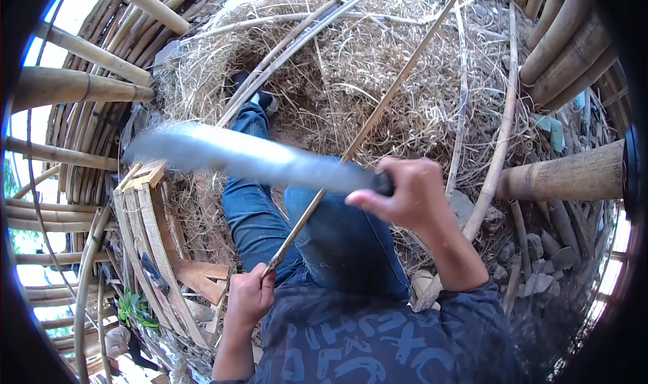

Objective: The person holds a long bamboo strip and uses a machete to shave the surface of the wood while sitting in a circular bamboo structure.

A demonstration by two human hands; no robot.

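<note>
Left hand (250, 292) and right hand (413, 191), both closed, before a broad bed of pale shavings (435, 110).

Left grips the near end of a long bamboo strip (386, 104) slanting away rightward; right grips a machete (290, 164) by its dark handle (384, 183), the blurred blade (216, 147) pointing left across the strip.

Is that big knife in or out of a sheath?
Out: the knife shows its silvery blade bare, though blurred, from near the right hand to its far tip.
</note>
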